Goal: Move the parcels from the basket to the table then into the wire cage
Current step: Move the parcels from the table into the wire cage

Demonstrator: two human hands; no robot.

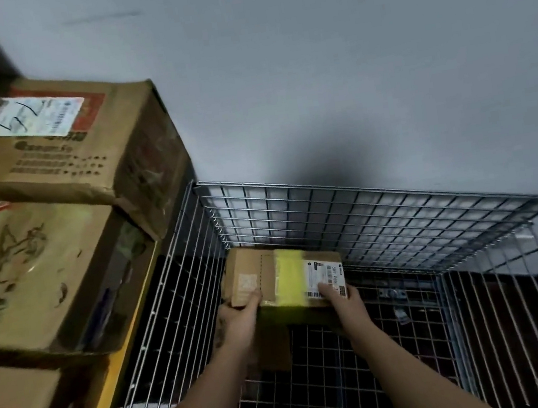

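Holding a small brown cardboard parcel (272,277) from both ends, the person has it inside the open top of the silver wire-mesh cage (383,218), near the cage's far left corner and above its mesh floor. The left hand (241,311) curls round the parcel's near left corner, thumb on top; the right hand (338,298) clasps the near right edge, thumb lying on the white printed shipping label (324,277). Each grip is closed on the box, and both bare forearms reach down from the lower edge of the view. A band of yellow tape (289,273) crosses the parcel's top beside the label. A second plain cardboard box (273,345) sits lower in the cage, directly below the held one and partly hidden by the hands.

Left of the cage, large brown cardboard cartons (57,157) are stacked on a yellow-edged shelf (111,371); the top carton bears a white label with black pen strokes. A plain grey wall (343,55) stands behind the cage.
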